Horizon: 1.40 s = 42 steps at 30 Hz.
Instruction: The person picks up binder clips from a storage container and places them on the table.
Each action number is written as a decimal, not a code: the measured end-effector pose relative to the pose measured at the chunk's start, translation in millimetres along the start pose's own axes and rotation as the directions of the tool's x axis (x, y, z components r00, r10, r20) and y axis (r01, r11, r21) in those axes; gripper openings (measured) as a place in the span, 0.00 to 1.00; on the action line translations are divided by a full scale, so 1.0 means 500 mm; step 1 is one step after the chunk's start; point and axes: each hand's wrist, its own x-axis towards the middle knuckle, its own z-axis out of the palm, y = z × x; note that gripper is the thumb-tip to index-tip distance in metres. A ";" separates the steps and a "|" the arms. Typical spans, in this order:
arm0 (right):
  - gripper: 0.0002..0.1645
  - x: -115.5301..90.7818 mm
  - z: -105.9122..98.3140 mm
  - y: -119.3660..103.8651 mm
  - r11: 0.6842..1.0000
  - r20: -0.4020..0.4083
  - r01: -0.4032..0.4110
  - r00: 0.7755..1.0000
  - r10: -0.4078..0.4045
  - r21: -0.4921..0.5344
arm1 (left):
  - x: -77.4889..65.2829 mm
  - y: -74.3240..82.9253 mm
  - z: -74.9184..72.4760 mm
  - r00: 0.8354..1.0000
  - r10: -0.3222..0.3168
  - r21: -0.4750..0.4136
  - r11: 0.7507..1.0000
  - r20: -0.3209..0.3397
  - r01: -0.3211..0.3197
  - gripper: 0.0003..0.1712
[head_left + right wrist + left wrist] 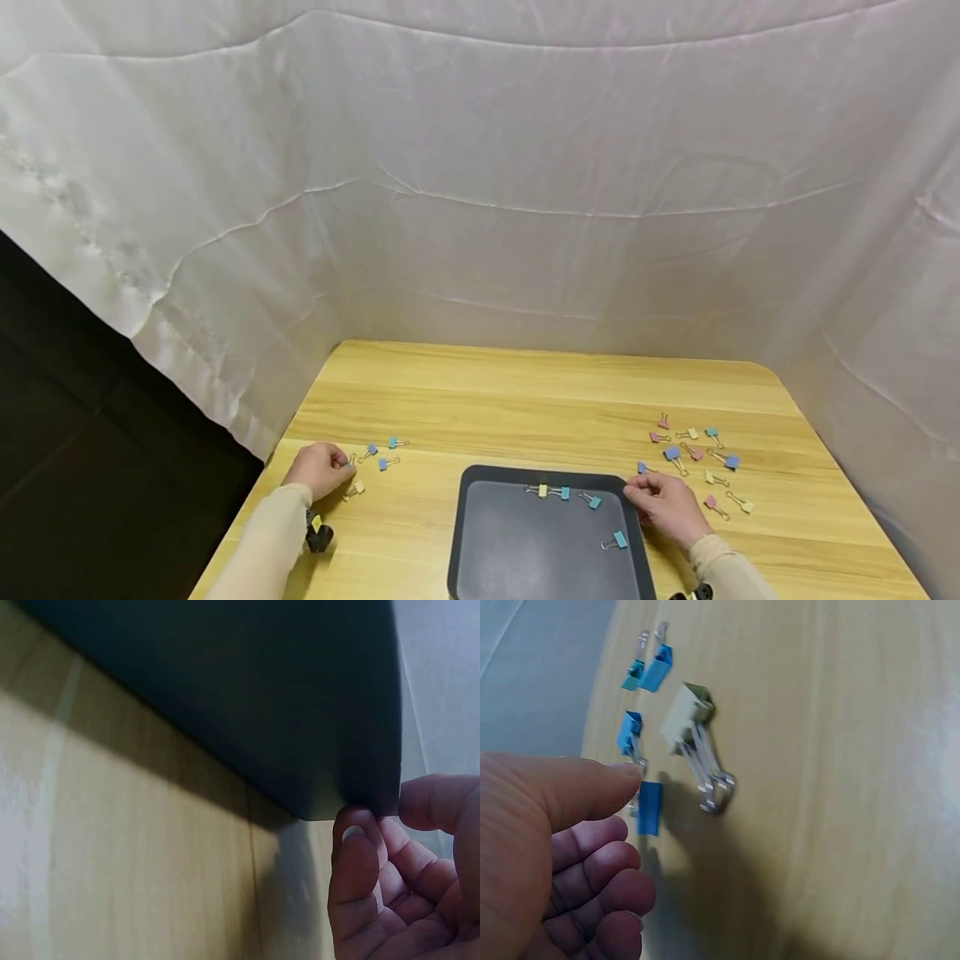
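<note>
On the left side of the table, my left hand (321, 469) has its thumb and fingertips at a small blue binder clip (649, 808), pinching it by the silver handle end. Close by lies a yellow binder clip (688, 716). A few blue and teal clips (387, 463) lie just beyond these fingers. My right hand (666, 504) grips the far right corner of a dark grey tray (457, 542), thumb at the rim and fingers curled against the outer wall. Inside the tray lie one yellow clip (542, 491) and several teal clips (618, 540).
Right of the tray, several pink, yellow, blue and teal binder clips (692, 453) are scattered on the wooden table (487, 383). One blue clip (642, 468) lies right beside the right hand. Pale curtains (525, 250) hang behind and along both sides.
</note>
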 end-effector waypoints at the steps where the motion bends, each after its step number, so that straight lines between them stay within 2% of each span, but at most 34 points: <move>1: 0.14 0.000 0.000 0.000 1.000 -0.001 -0.001 1.000 0.001 0.003 | 0.002 0.002 0.000 1.000 0.007 -0.002 1.000 -0.009 -0.007 0.09; 6: 0.12 0.003 0.001 0.003 1.000 -0.004 -0.004 1.000 0.004 0.005 | 0.011 0.033 -0.004 0.999 0.040 -0.031 0.999 -0.015 -0.041 0.08; 11: 0.12 0.003 0.002 0.003 1.000 -0.008 -0.004 1.000 0.004 0.007 | 0.021 0.094 0.007 0.997 0.079 -0.059 0.995 0.002 -0.079 0.13; 18: 0.13 0.004 0.003 0.003 1.000 -0.001 -0.004 1.000 0.004 0.013 | 0.031 0.182 0.036 0.978 0.207 -0.029 0.978 -0.015 -0.207 0.12; 23: 0.13 0.004 0.003 0.003 1.000 0.002 -0.005 1.000 0.005 0.010 | 0.029 0.241 0.060 0.950 0.314 -0.009 0.950 0.004 -0.314 0.13; 28: 0.13 0.007 0.004 0.005 1.000 -0.004 -0.005 1.000 0.005 0.008 | 0.028 0.304 0.090 0.908 0.416 -0.008 0.909 0.040 -0.416 0.15; 33: 0.13 0.005 0.004 0.006 1.000 -0.002 -0.007 1.000 0.007 0.015 | 0.024 0.366 0.121 0.876 0.476 -0.006 0.879 0.084 -0.477 0.15; 37: 0.14 0.003 0.004 0.005 1.000 -0.001 -0.003 1.000 0.003 0.012 | 0.021 0.412 0.148 0.838 0.536 0.022 0.841 0.098 -0.540 0.15; 42: 0.13 0.002 0.004 0.004 1.000 -0.003 -0.006 1.000 0.006 0.004 | 0.012 0.462 0.181 0.797 0.585 0.061 0.800 0.149 -0.597 0.15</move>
